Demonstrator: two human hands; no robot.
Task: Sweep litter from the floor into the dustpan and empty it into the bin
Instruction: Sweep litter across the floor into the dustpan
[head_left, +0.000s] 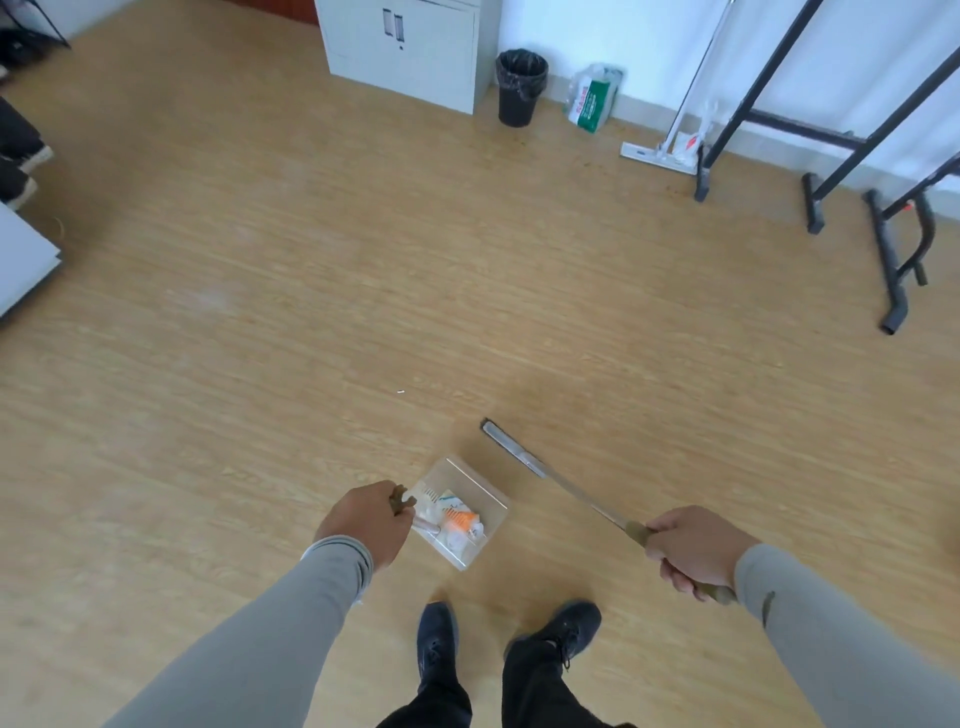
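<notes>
The left hand holds the handle of the clear dustpan low in the middle of the frame. Crumpled litter sits inside it. The right hand grips the broom, whose head points up and left, just beside the dustpan's right edge. The black bin stands far off at the top, next to the white cabinet. Wide bare wood floor lies between.

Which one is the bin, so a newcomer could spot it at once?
Look to the far wall, at the white cabinet. The bin stands on the floor at its right corner. It is a black round tub lined with a black bag, unlike the white and green packet farther right.
</notes>
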